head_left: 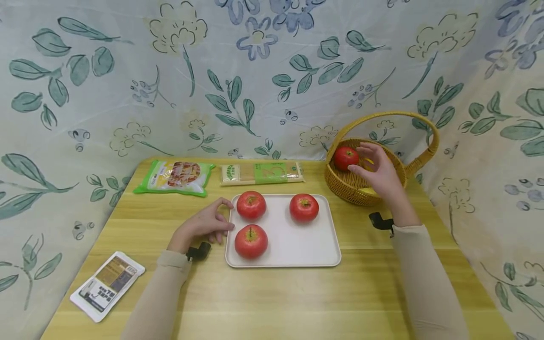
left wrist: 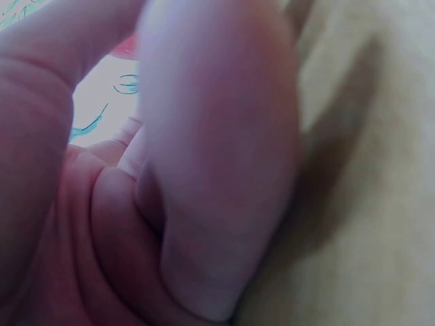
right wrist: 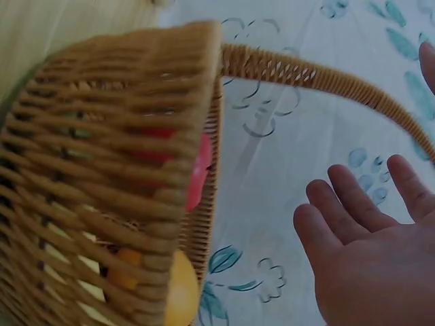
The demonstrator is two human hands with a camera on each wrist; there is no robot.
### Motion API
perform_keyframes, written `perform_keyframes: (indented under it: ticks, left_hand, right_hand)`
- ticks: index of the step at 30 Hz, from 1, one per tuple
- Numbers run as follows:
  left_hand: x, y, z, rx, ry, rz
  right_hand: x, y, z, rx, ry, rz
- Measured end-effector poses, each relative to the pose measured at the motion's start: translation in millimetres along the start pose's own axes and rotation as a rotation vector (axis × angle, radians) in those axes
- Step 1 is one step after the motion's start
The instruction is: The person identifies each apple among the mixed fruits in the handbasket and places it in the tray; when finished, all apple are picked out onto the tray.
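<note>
My right hand [head_left: 378, 172] is over the wicker basket [head_left: 346, 189], thumb and fingers spread apart beside a red apple [head_left: 346, 158] inside it. In the right wrist view the hand [right wrist: 377, 244] has extended fingers and nothing in its grasp. A yellow-orange fruit [right wrist: 182, 288] shows partly through the basket's weave. My left hand [head_left: 206, 222] rests at the left edge of the white tray [head_left: 297, 250], with fingers loosely bent and the tips at the rim. On the tray sit three red apples: the back left apple [head_left: 251, 205], front left apple [head_left: 251, 241] and right apple [head_left: 303, 208].
Behind the tray lie a green-edged food bag [head_left: 178, 177] and a flat pack of noodles [head_left: 262, 173]. A white printed packet [head_left: 107, 285] is at the table's left front. The basket's tall handle [head_left: 386, 114] arches over it. Floral cloth [head_left: 255, 118] hangs around the table.
</note>
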State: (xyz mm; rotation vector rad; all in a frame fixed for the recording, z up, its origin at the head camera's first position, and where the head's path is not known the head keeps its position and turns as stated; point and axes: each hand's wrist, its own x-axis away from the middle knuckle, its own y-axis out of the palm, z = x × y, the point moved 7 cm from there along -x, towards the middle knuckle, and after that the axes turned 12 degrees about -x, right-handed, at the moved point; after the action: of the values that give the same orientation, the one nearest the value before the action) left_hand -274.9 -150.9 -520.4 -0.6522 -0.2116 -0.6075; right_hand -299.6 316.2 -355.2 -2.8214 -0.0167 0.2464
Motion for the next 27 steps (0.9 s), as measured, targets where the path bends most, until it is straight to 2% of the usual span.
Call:
perform_keyframes:
  ticks: [5,8,13,17,23,27]
  left_hand:
    - [-1.3,1.0,-2.3,0.003,0.006,-0.003]
    - [-2.2,1.4,-3.1,0.000,0.011,-0.003]
    - [-1.2,-0.8,-1.1,0.000,0.011,0.000]
    - [-1.2,-2.1,-0.1,0.000,0.011,0.000]
    - [-0.3,-0.7,2.0,0.008,0.012,-0.005]
    - [0.2,-0.8,2.5,0.018,0.013,-0.001]
  right_hand:
    - [-29.0,-20,23,0.017,0.084,0.035]
    - [-45.5,-29,31,0.031,0.146,0.027]
    - [-76.3,-38,39,0.059,0.254,-0.054]
    - [-96.0,-40,49,0.128,0.274,-0.123]
    - [-108.1,-32,75,0.182,0.339,-0.247]
    - [-113.5,-29,84,0.167,0.344,-0.272]
